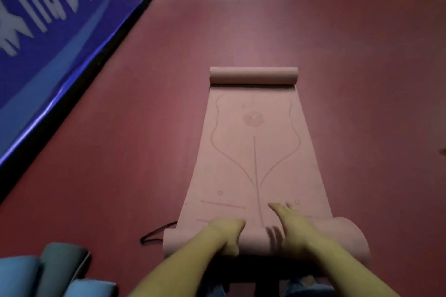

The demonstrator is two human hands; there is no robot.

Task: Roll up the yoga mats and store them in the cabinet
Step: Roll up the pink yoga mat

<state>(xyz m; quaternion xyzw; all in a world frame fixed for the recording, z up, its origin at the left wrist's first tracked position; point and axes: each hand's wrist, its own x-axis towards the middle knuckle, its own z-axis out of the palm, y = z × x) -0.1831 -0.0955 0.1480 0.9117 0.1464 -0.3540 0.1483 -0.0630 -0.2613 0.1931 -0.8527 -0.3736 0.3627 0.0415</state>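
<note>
pink yoga mat (253, 157) flat on the red floor (144, 152), both ends curled. left hand (226, 231) grips the near roll; right hand (289, 226) rests on it, fingers straight. black cord (156, 232) just left of roll. rolled blue-grey mats (58, 270) lower left; blue banner (60, 19) along left wall.

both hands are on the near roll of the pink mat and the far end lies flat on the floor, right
Not quite. In the head view both hands, left and right, are on the near roll of the pink mat, but its far end is curled into a roll.
</note>
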